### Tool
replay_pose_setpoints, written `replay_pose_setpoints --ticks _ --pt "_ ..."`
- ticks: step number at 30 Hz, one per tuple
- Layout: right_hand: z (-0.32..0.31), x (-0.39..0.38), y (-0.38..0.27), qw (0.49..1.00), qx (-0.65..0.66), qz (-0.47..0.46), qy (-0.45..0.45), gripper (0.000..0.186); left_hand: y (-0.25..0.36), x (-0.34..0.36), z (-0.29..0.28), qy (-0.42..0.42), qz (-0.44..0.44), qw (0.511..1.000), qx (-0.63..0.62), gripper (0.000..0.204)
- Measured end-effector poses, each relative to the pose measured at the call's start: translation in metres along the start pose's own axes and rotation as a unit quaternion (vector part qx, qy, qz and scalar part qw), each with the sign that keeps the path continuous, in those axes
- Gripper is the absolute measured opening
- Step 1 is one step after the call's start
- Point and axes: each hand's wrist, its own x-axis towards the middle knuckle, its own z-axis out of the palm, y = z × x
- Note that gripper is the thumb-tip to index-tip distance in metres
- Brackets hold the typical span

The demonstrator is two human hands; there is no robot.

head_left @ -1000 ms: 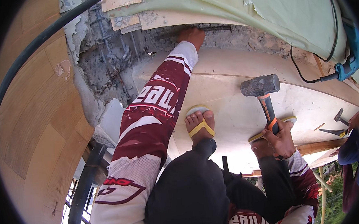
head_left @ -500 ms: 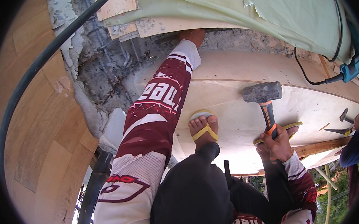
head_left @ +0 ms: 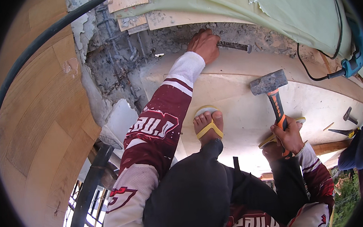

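My left hand (head_left: 203, 45) is closed around a dark steel chisel (head_left: 236, 46) beside the strip of broken concrete (head_left: 268, 37). The chisel lies almost level, its round struck end pointing right; its other end is hard to make out against the rubble. In my right hand (head_left: 289, 135) is a sledgehammer (head_left: 269, 82) with a short orange-and-black handle, gripped low. Its grey steel head points away from me, over the pale board (head_left: 234, 89) and apart from the chisel.
Wood-look planks (head_left: 43, 101) and a black hose (head_left: 32, 47) lie left, beside exposed rebar (head_left: 113, 47). Green sheeting (head_left: 292, 15) covers the far side. A blue power tool (head_left: 356, 55), another hammer (head_left: 349, 116) and another person's sleeve (head_left: 358, 148) are at right. My sandalled feet rest on the board.
My left hand has come out from under the board edge, and the chisel in it now shows. The sledgehammer has shifted slightly right in the picture and tilted.
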Motion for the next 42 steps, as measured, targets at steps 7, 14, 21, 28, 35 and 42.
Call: replay_pose_setpoints --ticks 7,14,21,28,35,42 --pt "0.008 -0.003 -0.009 1.000 0.009 -0.004 0.014 0.016 0.038 -0.046 -0.047 0.094 0.082 0.990 -0.067 0.026" --pt "0.012 -0.010 -0.011 0.999 -0.015 -0.041 0.024 0.018 0.048 -0.081 -0.067 0.194 0.125 0.969 -0.091 0.015" --pt "0.018 -0.015 -0.011 0.997 -0.025 -0.060 0.030 0.021 0.033 -0.089 -0.071 0.131 -0.021 0.991 -0.024 0.031" --pt "0.025 -0.018 -0.007 0.997 -0.001 -0.067 0.035 0.024 0.016 -0.088 -0.070 0.022 -0.130 0.990 -0.043 0.040" --pt "0.029 -0.017 -0.002 0.996 0.018 -0.075 0.042 0.024 -0.005 -0.085 -0.061 -0.013 -0.166 0.986 -0.008 0.047" --pt "0.043 -0.021 0.002 0.993 0.056 -0.083 0.060 0.020 -0.003 -0.082 -0.055 0.009 -0.183 0.983 0.020 0.046"
